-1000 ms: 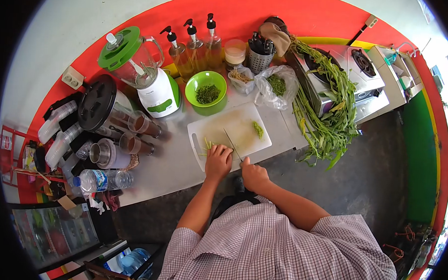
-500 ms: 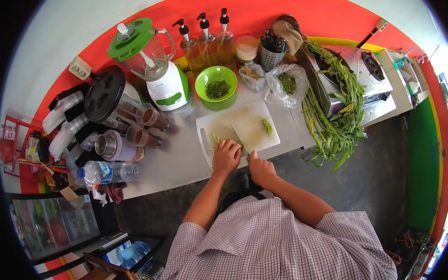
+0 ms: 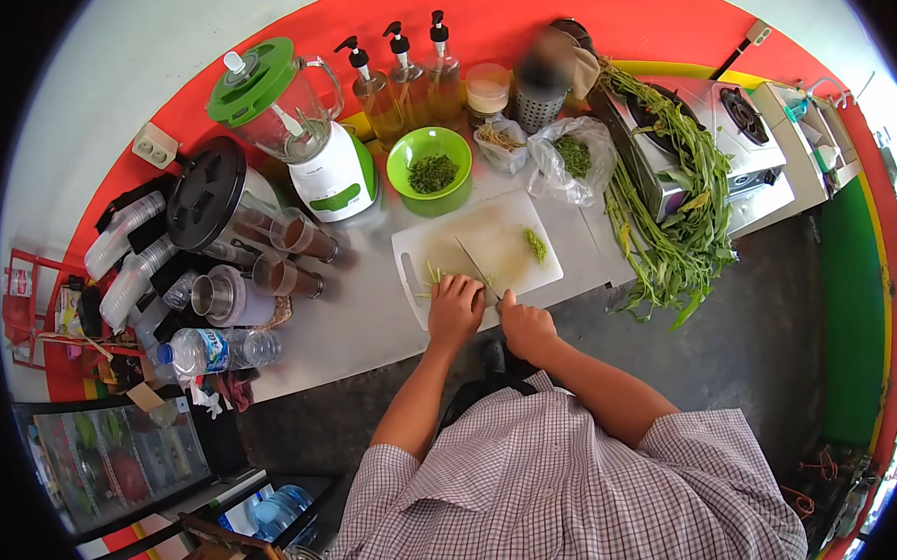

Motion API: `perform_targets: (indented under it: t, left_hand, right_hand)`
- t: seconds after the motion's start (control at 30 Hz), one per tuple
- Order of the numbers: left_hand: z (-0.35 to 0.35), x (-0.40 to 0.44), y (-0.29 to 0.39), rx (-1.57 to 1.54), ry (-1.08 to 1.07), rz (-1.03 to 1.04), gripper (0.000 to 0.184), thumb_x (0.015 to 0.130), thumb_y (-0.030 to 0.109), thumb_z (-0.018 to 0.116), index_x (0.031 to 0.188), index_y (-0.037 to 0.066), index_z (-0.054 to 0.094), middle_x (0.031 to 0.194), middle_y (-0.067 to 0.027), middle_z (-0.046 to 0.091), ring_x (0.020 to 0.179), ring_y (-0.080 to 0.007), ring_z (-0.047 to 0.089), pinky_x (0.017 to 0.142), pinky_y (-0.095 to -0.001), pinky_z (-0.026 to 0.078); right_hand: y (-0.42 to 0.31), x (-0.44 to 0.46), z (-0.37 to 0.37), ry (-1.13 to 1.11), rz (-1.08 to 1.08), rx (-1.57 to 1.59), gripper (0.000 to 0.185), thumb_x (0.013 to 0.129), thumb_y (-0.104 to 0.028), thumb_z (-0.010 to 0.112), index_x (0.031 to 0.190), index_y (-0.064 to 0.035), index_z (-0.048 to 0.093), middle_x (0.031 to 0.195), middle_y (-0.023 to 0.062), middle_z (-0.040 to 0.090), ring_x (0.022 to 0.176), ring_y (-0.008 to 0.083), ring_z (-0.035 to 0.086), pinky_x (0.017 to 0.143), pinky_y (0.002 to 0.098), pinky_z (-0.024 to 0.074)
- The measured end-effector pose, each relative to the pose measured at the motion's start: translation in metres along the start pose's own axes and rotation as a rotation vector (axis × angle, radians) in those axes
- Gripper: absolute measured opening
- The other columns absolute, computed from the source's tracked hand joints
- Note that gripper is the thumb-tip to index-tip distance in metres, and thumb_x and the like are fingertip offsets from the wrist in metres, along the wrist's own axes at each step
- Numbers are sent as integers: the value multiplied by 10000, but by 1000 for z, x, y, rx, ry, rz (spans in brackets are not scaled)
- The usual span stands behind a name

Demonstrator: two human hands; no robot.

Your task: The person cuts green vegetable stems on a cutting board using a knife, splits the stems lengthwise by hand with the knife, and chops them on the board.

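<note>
Wall point(image 3: 660, 29), grey worktop point(image 3: 347, 321) and white cutting board point(image 3: 496, 232) are keeping their places since the earlier frame, while I, watching remotely, am seeing the right hand point(image 3: 529, 329) sitting slightly farther forward. It is clenching the knife point(image 3: 478, 268), blade slanting over the board, as the left hand point(image 3: 455, 310) is lying palm-down by green stems point(image 3: 433, 272) at the board's left; whether its fingers are pinching them, I cannot tell.
</note>
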State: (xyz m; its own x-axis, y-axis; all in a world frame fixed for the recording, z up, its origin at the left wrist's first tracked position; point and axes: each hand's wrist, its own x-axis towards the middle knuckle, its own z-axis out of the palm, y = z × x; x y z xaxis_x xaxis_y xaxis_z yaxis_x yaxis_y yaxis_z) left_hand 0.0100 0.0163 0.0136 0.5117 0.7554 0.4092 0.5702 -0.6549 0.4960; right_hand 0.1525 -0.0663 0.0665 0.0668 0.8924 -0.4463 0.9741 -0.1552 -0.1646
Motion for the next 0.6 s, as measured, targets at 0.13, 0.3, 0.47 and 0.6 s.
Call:
perform_targets:
  t: [0.13, 0.3, 0.47, 0.6]
  left_hand:
    - [1, -1, 1, -2, 13, -13, 90, 841, 184, 684, 908, 124, 679, 937, -11, 624, 975, -253, 564, 854, -408, 431]
    - [1, -2, -1, 1, 6, 15, 121, 824, 186, 696, 922, 116, 689, 951, -19, 625, 984, -258, 566, 865, -412, 426]
    - [-1, -1, 0, 5, 20, -15, 125, 818, 173, 706, 930, 122, 690, 974, -22, 625, 984, -256, 563, 867, -416, 424]
    - [2, -3, -3, 19, 37, 20, 127, 819, 176, 708, 932, 122, 689, 975, -18, 625, 982, -254, 563, 861, -413, 423]
  right_hand:
    - [-2, -14, 4, 38, -25, 24, 300, 973, -206, 582, 1134, -3, 431, 842, 173, 739, 785, 314, 753, 655, 410, 601]
    - [2, -9, 14, 39, -5, 4, 288, 988, -216, 568, 1131, -7, 432, 832, 159, 740, 763, 308, 752, 636, 408, 598]
    - [-4, -7, -3, 16, 4, 9, 305, 962, -201, 596, 1129, -9, 429, 831, 155, 739, 768, 311, 752, 637, 404, 600]
    - [-5, -18, 9, -2, 51, 24, 353, 901, -147, 647, 1137, -4, 427, 845, 162, 738, 806, 318, 753, 664, 402, 602]
